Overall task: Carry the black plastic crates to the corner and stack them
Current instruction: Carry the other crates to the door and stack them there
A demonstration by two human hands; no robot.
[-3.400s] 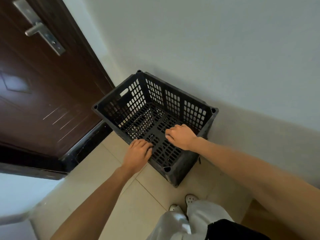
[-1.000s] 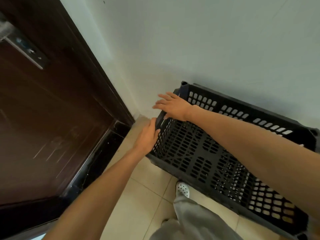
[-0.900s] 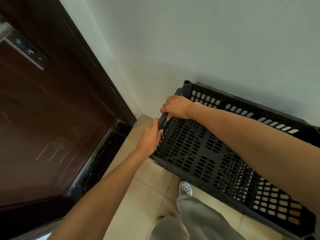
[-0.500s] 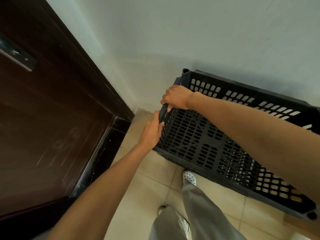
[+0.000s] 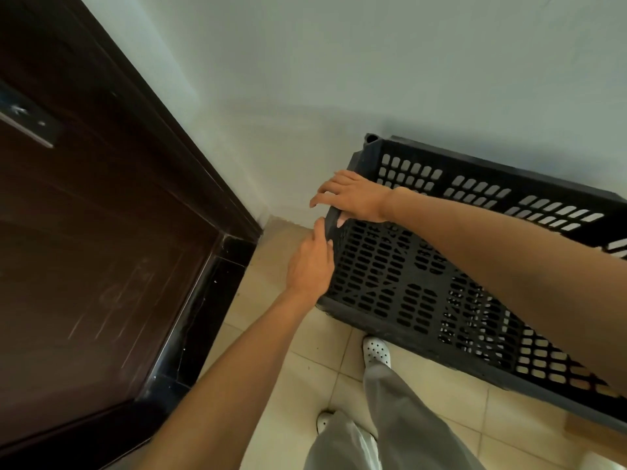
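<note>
A black plastic crate [image 5: 475,188] with slotted walls and a mesh floor lies along the white wall, and its left end points toward the corner by the door. It is empty. My left hand [image 5: 310,266] presses against the outside of that left end wall, fingers curled at its rim. My right hand [image 5: 353,200] rests on top of the same rim. Its fingers are stretched out and apart, with the thumb tip on the inner side. My right forearm crosses over the crate and hides part of its far wall.
A dark brown door [image 5: 101,249] and its black frame [image 5: 217,286] fill the left side. The beige tiled floor [image 5: 281,368] runs between the door and the crate. My grey trouser legs and white perforated shoes [image 5: 376,349] stand just below the crate's near wall.
The crate has shifted a little toward the corner. My right hand's fingers have loosened from a closed grip to lying stretched over the rim. My left hand stays at the end wall.
</note>
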